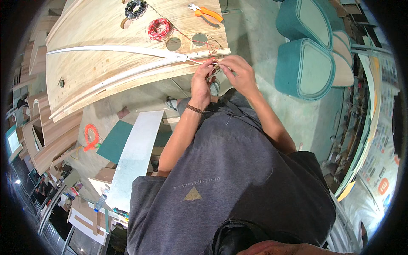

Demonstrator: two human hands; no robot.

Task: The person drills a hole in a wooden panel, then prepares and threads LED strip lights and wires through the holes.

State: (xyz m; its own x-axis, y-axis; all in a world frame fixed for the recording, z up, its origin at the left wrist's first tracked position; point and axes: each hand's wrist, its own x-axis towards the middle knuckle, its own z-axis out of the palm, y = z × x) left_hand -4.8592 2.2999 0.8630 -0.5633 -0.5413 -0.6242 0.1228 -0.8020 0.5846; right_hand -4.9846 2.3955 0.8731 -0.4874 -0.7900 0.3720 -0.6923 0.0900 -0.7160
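Both of my hands meet at the near right corner of a plywood tabletop [102, 32]. My left hand [201, 84] is closed, its fingertips pinching a thin wire [194, 61] that runs out from the end of a white strip [123, 49]. Close beside it, my right hand [240, 73] is also closed in a pinch on fine wire ends at the fingertips. Just beyond the fingers, thin red wire leads back to a red and white wire coil [160, 29]. A second long white strip [127, 72] lies along the near edge. Exact wire ends are too small to make out.
Orange-handled cutting pliers [206, 15] and a black and white wire coil [135, 9] lie farther back on the tabletop, near round cut-out holes [173, 43]. Rounded teal padded pieces [304, 68] stand at right. A white board [137, 148] and an orange coiled hose [91, 137] are at left.
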